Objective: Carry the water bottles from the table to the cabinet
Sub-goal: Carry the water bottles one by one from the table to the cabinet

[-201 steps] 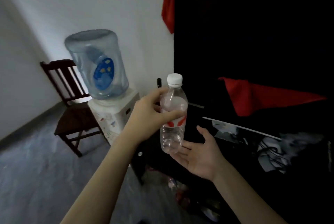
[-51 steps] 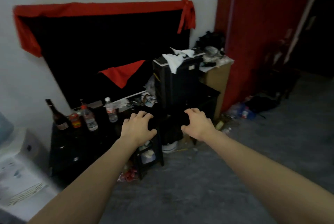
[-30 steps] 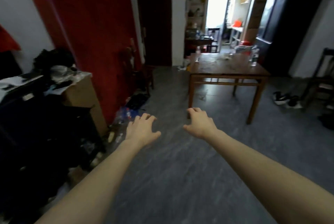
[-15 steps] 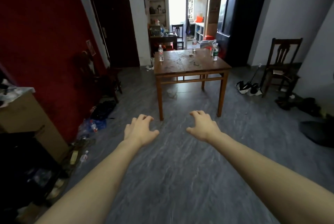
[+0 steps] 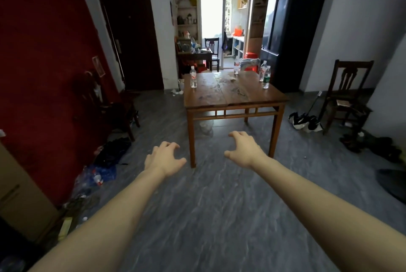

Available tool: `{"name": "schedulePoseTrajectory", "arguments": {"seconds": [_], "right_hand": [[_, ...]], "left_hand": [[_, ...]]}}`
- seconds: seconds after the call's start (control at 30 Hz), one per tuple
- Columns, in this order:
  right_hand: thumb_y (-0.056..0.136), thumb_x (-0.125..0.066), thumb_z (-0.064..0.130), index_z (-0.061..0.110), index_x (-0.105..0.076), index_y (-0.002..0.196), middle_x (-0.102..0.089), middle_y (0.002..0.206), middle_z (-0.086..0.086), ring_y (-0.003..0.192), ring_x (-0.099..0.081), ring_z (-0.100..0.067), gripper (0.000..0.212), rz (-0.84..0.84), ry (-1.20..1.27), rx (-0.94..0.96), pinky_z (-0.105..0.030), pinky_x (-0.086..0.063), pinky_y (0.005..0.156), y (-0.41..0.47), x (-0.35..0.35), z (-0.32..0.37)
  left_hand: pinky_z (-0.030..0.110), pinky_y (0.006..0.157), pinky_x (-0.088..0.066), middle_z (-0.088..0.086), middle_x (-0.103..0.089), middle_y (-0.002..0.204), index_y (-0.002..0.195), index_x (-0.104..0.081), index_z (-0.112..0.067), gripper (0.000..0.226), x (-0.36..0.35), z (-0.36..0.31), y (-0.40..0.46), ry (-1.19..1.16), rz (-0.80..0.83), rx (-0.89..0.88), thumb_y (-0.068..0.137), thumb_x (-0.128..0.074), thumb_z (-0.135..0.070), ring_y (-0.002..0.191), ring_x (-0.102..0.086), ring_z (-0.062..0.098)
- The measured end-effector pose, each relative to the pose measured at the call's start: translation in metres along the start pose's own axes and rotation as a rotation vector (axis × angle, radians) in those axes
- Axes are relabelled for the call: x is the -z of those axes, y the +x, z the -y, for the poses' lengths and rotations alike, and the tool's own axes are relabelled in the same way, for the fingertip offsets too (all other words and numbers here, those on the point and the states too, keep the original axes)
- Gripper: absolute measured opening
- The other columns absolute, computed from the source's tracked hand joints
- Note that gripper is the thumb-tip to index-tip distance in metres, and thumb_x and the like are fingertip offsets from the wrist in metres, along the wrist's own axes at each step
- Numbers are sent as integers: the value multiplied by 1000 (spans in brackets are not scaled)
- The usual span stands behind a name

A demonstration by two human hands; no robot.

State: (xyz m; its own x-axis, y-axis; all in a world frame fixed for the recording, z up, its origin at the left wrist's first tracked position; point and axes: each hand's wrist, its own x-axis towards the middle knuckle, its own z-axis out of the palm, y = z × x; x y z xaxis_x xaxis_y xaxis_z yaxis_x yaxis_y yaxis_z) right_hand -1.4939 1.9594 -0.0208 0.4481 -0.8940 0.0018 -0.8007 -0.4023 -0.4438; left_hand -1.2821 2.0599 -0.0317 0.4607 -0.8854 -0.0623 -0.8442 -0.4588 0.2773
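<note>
A brown wooden table (image 5: 230, 100) stands in the middle of the room ahead of me. Clear plastic water bottles stand upright on it: one with a red label (image 5: 193, 77) at the left edge, one with a green label (image 5: 266, 78) at the right edge with another (image 5: 262, 71) just behind it, and one (image 5: 236, 67) at the far side. My left hand (image 5: 164, 158) and my right hand (image 5: 243, 148) are stretched out in front of me, both empty with fingers apart and curled, well short of the table. The cabinet is out of view.
A red panel (image 5: 44, 74) and a cardboard box (image 5: 19, 197) line the left side, with bags and litter (image 5: 96, 175) on the floor below. A dark chair (image 5: 349, 93) and shoes (image 5: 305, 121) sit at the right. A black fridge (image 5: 290, 36) stands behind the table. Grey floor lies between me and the table.
The view has swung from the cabinet side round to the table, which is now nearer and centred. Both hands stay empty and held out in front.
</note>
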Motion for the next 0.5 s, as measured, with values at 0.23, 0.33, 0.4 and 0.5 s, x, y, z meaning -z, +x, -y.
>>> {"name": "schedulePoseTrajectory", "arguments": {"seconds": [0.23, 0.33, 0.4, 0.5], "right_hand": [[88, -67, 37, 20, -35, 151, -34, 155, -7, 140, -35, -31, 73, 20, 72, -51, -51, -38, 112, 104, 0, -8], [88, -67, 37, 20, -34, 151, -33, 155, -7, 140, -35, -31, 73, 30, 60, -54, -51, -37, 112, 150, -4, -17], [87, -67, 39, 21, -34, 151, -33, 155, -6, 139, -35, -30, 73, 39, 38, -61, -51, -37, 112, 184, -6, -29], [88, -67, 39, 21, -34, 151, -34, 155, -6, 139, -36, -31, 73, 50, 28, -72, -52, -38, 111, 242, -4, -51]], "left_hand": [[45, 110, -39, -4, -36, 157, 147, -45, -33, 56, 6, -29, 113, 85, 56, -218, 95, -59, -47, 141, -38, 25], [45, 110, -38, -4, -36, 158, 148, -44, -32, 56, 3, -35, 163, 82, 69, -216, 96, -59, -46, 142, -38, 25], [45, 111, -37, -4, -35, 159, 149, -42, -32, 57, -2, -40, 196, 131, 97, -228, 96, -59, -46, 142, -38, 25], [46, 111, -36, -3, -33, 160, 150, -40, -31, 59, -6, -52, 254, 177, 124, -232, 96, -58, -45, 143, -37, 25]]}}
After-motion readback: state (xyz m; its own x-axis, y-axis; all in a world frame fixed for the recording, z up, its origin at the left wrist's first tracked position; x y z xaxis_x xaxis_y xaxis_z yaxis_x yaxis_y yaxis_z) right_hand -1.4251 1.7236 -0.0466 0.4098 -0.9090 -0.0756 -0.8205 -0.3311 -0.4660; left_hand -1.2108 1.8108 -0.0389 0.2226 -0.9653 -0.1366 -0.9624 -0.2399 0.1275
